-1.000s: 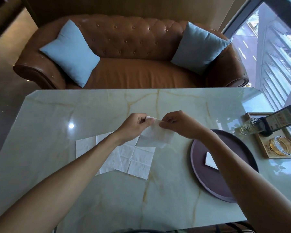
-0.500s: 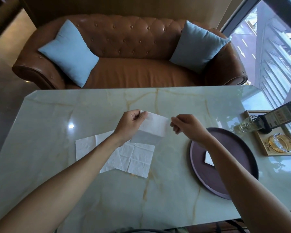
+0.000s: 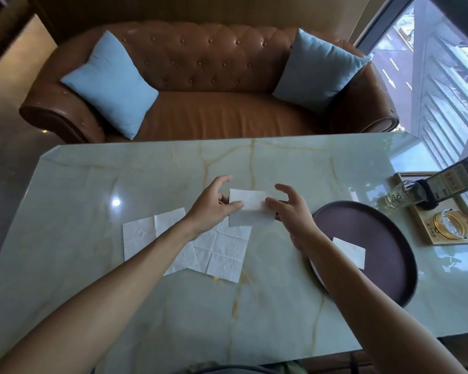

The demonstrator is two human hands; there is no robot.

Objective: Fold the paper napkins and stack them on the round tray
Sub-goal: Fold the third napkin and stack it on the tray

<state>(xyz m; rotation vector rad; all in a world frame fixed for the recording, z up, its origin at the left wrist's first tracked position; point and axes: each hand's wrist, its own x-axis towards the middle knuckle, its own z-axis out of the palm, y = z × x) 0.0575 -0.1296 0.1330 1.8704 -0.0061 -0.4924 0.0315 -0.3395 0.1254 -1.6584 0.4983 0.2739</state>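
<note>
A small folded white napkin is held above the marble table between both hands. My left hand pinches its left edge with thumb and fingers. My right hand grips its right edge, the other fingers spread. Under my left forearm lie unfolded white napkins, flat and overlapping on the table. To the right sits the dark round tray with one folded napkin on it, partly hidden by my right forearm.
A wooden tray at the right edge holds a glass ashtray and a dark bottle. A small glass bottle lies beside it. A brown leather sofa with blue cushions stands beyond the table's far edge.
The napkin has been lowered and folded smaller. My right hand, which had let go half a second ago, is back on its right edge. Both hands have moved slightly nearer.
</note>
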